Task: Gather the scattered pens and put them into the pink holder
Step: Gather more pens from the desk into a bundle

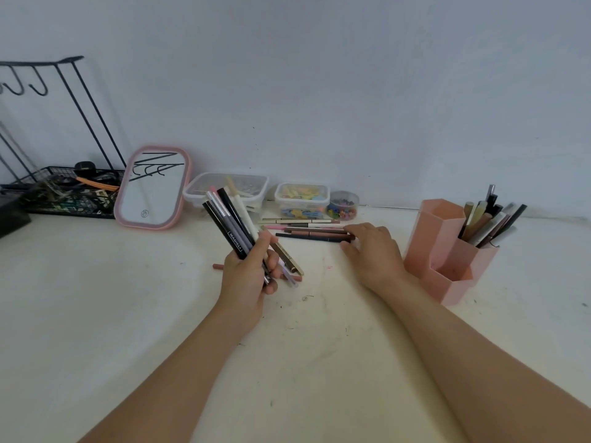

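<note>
My left hand (248,279) grips a bundle of several pens (228,219), black, grey, pink and white, tilted up to the left above the table. My right hand (372,249) lies over the right ends of a row of loose pens (307,230) on the table, fingers curled onto a brown one. A pink pencil (218,266) lies on the table behind my left hand. The pink holder (441,251) stands at the right, with several pens (489,223) upright in its back compartment.
A pink-framed mirror (153,188) leans against the wall. Beside it sit clear plastic boxes (227,188), a box of coloured clips (302,199) and a small jar (343,206). A black wire rack (64,193) with clutter stands at the far left.
</note>
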`<action>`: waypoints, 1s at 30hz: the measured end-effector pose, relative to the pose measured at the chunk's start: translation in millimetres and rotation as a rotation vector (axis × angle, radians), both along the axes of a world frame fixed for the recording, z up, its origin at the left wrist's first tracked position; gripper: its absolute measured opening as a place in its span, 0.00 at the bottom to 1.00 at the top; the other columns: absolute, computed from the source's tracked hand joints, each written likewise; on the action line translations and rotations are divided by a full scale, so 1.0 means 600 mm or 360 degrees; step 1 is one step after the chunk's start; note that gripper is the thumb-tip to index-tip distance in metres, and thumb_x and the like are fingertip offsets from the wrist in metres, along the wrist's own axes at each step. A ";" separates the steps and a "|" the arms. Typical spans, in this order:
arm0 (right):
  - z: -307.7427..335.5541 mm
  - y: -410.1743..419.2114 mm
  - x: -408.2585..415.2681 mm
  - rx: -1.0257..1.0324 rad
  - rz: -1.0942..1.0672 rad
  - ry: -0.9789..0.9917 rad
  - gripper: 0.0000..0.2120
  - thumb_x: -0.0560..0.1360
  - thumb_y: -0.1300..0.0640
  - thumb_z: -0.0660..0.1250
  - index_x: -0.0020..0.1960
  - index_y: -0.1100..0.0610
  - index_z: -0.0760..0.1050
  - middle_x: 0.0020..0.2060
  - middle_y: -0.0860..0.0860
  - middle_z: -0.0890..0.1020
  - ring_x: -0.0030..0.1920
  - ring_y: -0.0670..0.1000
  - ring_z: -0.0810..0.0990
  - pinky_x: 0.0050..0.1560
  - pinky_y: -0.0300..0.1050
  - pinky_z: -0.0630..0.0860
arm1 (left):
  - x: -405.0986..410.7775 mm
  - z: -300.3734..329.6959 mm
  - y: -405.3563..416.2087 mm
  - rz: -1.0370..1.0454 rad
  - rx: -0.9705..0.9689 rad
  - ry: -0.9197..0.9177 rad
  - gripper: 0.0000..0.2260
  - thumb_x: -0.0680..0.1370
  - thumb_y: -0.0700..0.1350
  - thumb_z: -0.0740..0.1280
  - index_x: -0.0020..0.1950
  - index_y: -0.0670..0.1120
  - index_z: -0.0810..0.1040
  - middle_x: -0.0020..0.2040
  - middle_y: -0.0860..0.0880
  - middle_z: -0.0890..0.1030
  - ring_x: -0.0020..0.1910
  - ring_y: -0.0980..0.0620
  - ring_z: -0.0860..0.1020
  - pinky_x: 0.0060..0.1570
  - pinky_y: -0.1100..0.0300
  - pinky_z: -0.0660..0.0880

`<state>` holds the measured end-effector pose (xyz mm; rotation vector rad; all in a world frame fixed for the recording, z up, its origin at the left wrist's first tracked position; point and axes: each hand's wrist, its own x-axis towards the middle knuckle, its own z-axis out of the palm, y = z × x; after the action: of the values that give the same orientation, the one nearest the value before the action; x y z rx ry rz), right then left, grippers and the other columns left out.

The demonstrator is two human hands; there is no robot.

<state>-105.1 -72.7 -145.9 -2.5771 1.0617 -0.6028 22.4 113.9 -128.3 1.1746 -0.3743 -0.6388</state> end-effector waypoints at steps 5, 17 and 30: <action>-0.002 -0.005 0.008 0.0088 -0.0033 -0.0166 0.09 0.81 0.57 0.66 0.57 0.55 0.84 0.52 0.54 0.81 0.54 0.56 0.76 0.54 0.50 0.75 | 0.000 0.002 0.001 0.0002 0.0037 0.0019 0.15 0.79 0.53 0.70 0.40 0.45 0.72 0.25 0.52 0.68 0.22 0.56 0.65 0.17 0.65 0.60; 0.017 0.009 0.005 0.0541 -0.0053 -0.0821 0.02 0.76 0.56 0.74 0.45 0.52 0.84 0.31 0.45 0.73 0.32 0.43 0.68 0.35 0.39 0.65 | -0.002 0.006 -0.001 0.0026 0.0076 0.0056 0.19 0.76 0.53 0.74 0.34 0.48 0.67 0.24 0.52 0.65 0.21 0.56 0.61 0.18 0.65 0.58; 0.033 0.196 0.042 0.1044 0.0751 -0.1026 0.06 0.81 0.63 0.67 0.47 0.65 0.79 0.33 0.59 0.83 0.32 0.43 0.79 0.38 0.39 0.75 | -0.003 -0.004 -0.002 0.0035 -0.0150 -0.0099 0.17 0.59 0.60 0.80 0.38 0.50 0.84 0.24 0.53 0.74 0.19 0.57 0.70 0.19 0.67 0.64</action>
<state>-80.1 44.8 -126.2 -1.7648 0.3280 -0.7268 20.3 112.8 -130.4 1.1093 -0.4392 -0.5605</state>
